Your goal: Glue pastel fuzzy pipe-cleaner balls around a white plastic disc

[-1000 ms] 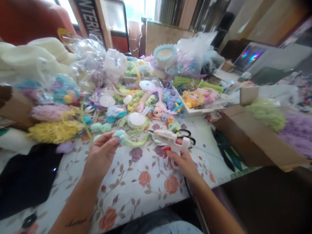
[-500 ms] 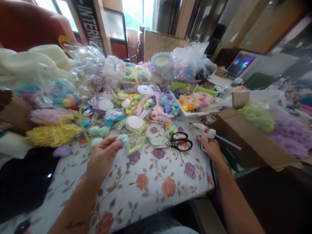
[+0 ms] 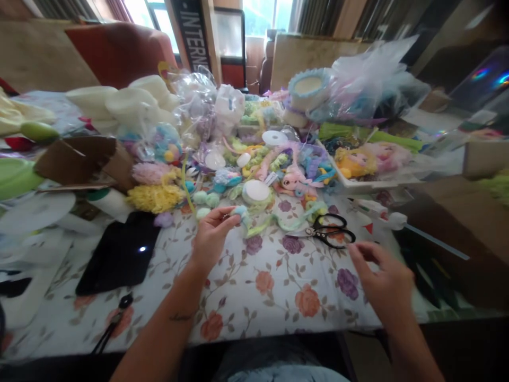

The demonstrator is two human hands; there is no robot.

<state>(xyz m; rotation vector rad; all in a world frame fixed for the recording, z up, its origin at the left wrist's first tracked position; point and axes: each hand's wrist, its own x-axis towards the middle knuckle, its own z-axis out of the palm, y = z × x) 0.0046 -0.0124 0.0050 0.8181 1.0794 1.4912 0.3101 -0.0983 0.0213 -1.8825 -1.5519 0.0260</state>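
Note:
My left hand (image 3: 214, 233) pinches the light-blue end of a fuzzy pastel strip (image 3: 260, 227) between thumb and fingers. The strip turns green and trails right across the flowered cloth, toward the scissors. My right hand (image 3: 384, 276) hovers near the table's right side, fingers curled and tips close together, with nothing visible in them. Just beyond its fingertips lie black-handled scissors (image 3: 334, 231). A white glue gun (image 3: 376, 209) with a long clear glue stick (image 3: 437, 241) rests behind that hand, apart from it. Mint pom-poms (image 3: 207, 199) sit beyond my left hand.
Doll heads (image 3: 360, 159) lie in a white tray (image 3: 345, 183) at the back right. A cardboard box (image 3: 453, 212) stands at the right. Yellow yarn (image 3: 157, 197), a black tablet (image 3: 119, 254) and a white spool (image 3: 43, 212) are on the left. Plastic bags (image 3: 194, 101) crowd the back.
My right hand has let go of the glue gun and drawn back toward me. The view has swung left. My left hand still holds the fuzzy strip.

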